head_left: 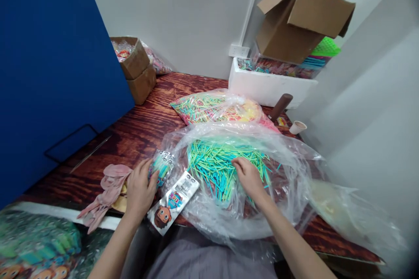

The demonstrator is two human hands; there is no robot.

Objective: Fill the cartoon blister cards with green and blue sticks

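Thin green and blue plastic sticks (209,161) lie in a heap inside a wide, rolled-open clear plastic bag (294,200). My right hand (250,178) reaches over the bag's near side, its fingertips pinched together among the sticks; how many they hold is hidden. To the left, my left hand (140,187) has its thumb and fingers around the left edge of several small clear packets of sticks (162,166). Just right of them lies a white printed packet (173,202) with a cartoon face, near the table's front edge.
Pink gloves (106,192) lie left of my left hand. A full bag of mixed coloured sticks (209,107) sits behind the open one. Farther back are a white foam box (268,80), a brown tube (280,107) and a paper cup (297,127). A blue panel (59,61) stands left.
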